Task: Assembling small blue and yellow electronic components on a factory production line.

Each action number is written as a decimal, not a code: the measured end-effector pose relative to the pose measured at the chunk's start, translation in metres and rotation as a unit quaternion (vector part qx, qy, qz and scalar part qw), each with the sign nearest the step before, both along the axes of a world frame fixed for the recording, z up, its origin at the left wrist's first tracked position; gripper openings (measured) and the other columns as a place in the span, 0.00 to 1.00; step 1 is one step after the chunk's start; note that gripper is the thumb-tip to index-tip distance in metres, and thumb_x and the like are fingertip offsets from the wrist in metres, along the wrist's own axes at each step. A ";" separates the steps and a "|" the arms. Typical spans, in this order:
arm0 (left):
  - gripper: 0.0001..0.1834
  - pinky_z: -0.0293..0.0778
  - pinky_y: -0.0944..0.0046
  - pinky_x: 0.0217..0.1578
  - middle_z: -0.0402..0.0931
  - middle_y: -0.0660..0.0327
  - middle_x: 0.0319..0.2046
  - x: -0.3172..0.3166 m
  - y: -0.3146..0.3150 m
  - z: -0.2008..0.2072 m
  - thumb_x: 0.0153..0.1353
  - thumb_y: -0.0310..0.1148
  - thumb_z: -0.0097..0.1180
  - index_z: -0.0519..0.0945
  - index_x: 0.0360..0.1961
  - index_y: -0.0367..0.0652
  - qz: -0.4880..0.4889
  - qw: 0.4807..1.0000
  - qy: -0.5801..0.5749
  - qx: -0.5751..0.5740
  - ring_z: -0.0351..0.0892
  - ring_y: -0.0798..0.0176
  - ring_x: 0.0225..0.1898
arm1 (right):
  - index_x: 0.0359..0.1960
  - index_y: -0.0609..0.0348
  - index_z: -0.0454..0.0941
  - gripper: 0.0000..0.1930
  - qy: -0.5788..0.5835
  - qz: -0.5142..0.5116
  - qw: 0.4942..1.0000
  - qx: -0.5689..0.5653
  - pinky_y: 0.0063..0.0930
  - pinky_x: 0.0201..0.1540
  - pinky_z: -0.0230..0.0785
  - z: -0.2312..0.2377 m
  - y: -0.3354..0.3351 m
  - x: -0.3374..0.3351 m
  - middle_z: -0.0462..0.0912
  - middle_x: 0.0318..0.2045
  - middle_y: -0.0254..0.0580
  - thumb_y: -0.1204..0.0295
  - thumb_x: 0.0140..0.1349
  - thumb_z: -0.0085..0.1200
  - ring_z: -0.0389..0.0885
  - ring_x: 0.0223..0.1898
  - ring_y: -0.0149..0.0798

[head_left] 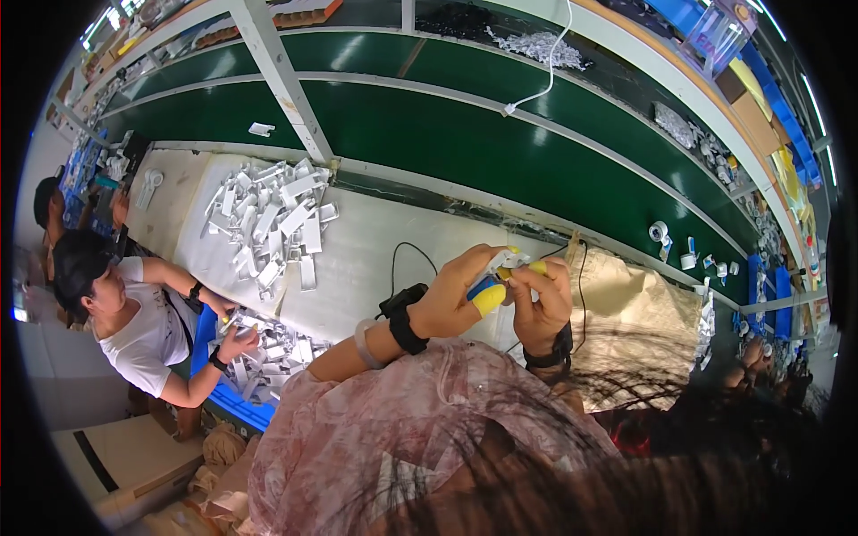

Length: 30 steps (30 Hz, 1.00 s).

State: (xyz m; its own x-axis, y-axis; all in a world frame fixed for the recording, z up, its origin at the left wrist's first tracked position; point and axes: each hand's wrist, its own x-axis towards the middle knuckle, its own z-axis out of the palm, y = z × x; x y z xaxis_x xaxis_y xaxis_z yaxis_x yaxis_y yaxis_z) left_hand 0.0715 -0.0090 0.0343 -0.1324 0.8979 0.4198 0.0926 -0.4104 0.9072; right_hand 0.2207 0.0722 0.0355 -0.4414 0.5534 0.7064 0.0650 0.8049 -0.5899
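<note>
Pile of flat parts point(273, 219) on the worktable point(366, 259), conveyor belt point(483, 147) behind, co-worker point(134, 313) at left.

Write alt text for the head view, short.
Two bare hands, left hand and right hand, together hold a small white part above a white work table, fingertips in yellow finger covers. A pile of white parts lies on the table beside a green conveyor belt; a co-worker at left handles similar parts.
</note>
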 end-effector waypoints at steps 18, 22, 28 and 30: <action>0.18 0.68 0.76 0.21 0.71 0.61 0.40 0.006 0.000 -0.011 0.67 0.28 0.46 0.70 0.56 0.35 0.030 0.999 0.000 -0.042 0.71 0.74 0.26 | 0.34 0.56 0.82 0.11 -0.037 -0.016 0.998 0.044 0.35 0.43 0.65 -0.002 0.002 0.002 0.75 0.32 0.38 0.80 0.47 0.65 0.70 0.38 0.46; 0.14 0.68 0.75 0.21 0.73 0.61 0.34 0.007 0.004 -0.017 0.67 0.27 0.45 0.73 0.51 0.33 0.059 0.998 0.013 -0.006 0.71 0.74 0.24 | 0.34 0.56 0.81 0.11 -0.044 -0.032 0.996 0.068 0.36 0.44 0.65 -0.003 -0.001 0.000 0.75 0.31 0.38 0.81 0.47 0.65 0.71 0.38 0.45; 0.14 0.74 0.70 0.25 0.78 0.56 0.33 -0.006 0.014 -0.031 0.70 0.34 0.42 0.74 0.47 0.35 -0.065 0.962 -0.198 -0.175 0.78 0.66 0.27 | 0.36 0.58 0.80 0.12 -0.048 0.023 0.998 0.021 0.35 0.45 0.66 -0.010 0.021 -0.008 0.76 0.34 0.40 0.81 0.49 0.63 0.73 0.39 0.46; 0.16 0.74 0.71 0.23 0.77 0.57 0.33 -0.009 0.024 -0.044 0.71 0.36 0.40 0.73 0.48 0.35 -0.072 0.952 -0.233 -0.184 0.76 0.69 0.26 | 0.39 0.59 0.78 0.12 -0.033 -0.001 0.998 -0.050 0.34 0.49 0.65 -0.008 0.026 -0.005 0.76 0.36 0.41 0.81 0.52 0.60 0.73 0.40 0.44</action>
